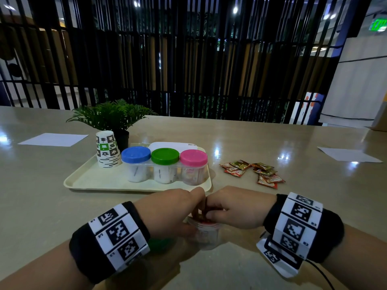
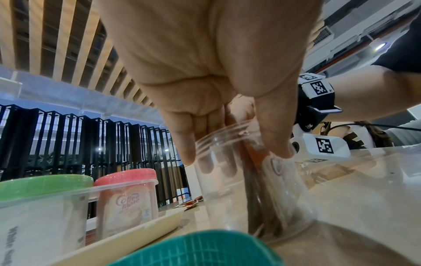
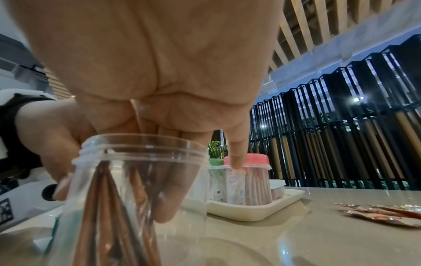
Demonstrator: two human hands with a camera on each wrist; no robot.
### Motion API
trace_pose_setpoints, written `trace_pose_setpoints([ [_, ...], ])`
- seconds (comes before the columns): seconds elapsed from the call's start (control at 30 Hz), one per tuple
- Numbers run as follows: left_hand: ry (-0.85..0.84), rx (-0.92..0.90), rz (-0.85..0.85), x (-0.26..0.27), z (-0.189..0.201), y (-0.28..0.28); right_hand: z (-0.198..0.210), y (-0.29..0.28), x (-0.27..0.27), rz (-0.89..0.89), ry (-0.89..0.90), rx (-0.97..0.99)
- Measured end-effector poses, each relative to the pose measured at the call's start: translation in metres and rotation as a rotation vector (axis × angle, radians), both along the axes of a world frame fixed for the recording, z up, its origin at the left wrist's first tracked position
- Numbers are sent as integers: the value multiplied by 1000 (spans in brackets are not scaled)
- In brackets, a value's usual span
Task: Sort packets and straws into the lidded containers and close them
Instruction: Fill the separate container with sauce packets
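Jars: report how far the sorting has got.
Done: three capped jars stand filled on the tray. In hand: both hands, left and right, work packets into an open jar. Left: loose packets on the table, then its green lid.

Dim overall; ceiling-light glare on table (image 1: 272, 143); edges warped

Both hands crowd the mouth of the open clear jar (image 1: 206, 235) at lower centre of the head view, blocking it from above. Just behind, the tray (image 1: 88, 181) with three lidded containers (image 1: 165, 166), a cup stack (image 1: 107, 148) and a plant (image 1: 113, 116) walls the centre. Loose packets (image 1: 253, 172) lie at centre right; bare tabletop (image 1: 314, 185) spreads beyond them and at left.
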State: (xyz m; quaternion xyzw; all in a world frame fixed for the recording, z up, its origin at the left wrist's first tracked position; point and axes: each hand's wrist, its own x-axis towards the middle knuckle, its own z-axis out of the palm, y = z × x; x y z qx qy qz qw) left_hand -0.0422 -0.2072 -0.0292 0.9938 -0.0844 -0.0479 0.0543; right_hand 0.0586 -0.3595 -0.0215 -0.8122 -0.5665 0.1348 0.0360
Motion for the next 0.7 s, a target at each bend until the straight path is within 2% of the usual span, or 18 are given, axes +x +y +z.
trace_pose_setpoints([
  [0.27, 0, 129, -116, 3, -3, 3, 2, -4, 7, 32, 95, 56],
  [0.33, 2, 138, -118, 3, -4, 4, 10, -6, 15, -40, 222, 183],
  [0.4, 1, 134, -119, 3, -4, 5, 21, -10, 35, -195, 327, 394],
  [0.47, 11, 120, -123, 3, -5, 6, 27, -16, 70, -356, 241, 484],
  [0.57, 21, 107, -133, 4, -6, 7, 27, -31, 130, -548, -71, 275],
  [0.7, 22, 83, -158, 5, -7, 11, 14, -50, 183, -750, -174, 104],
])
